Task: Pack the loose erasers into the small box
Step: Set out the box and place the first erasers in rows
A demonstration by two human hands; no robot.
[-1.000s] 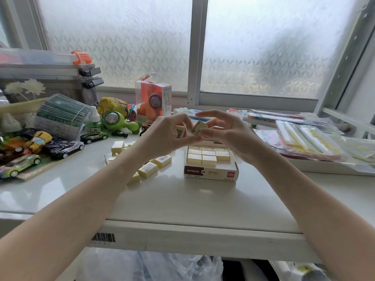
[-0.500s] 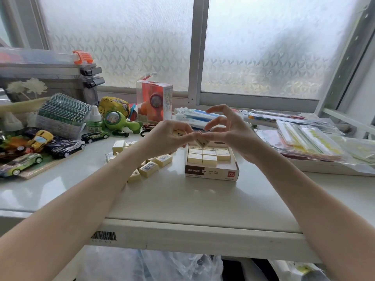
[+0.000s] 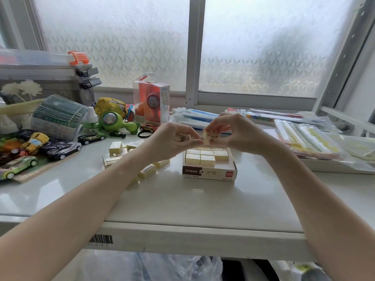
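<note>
1. Both hands hover just above the box: right hand pinching an eraser, left hand curled round another.
2. Lower the right one flat into the box's open near row.
3. Spare erasers wait left of the box.

The far rows of the small box lie behind both hands, so how many erasers sit there cannot be told. The left hand curls round an eraser with a barcode, most of it covered by the fingers. The right hand covers part of the eraser it pinches. Left of the box, the left forearm crosses the loose erasers and hides several. The print on the box front is too small to read. Both elbows are cut off by the bottom edge. Left of the box, the toy cars run off the picture's left edge.
</note>
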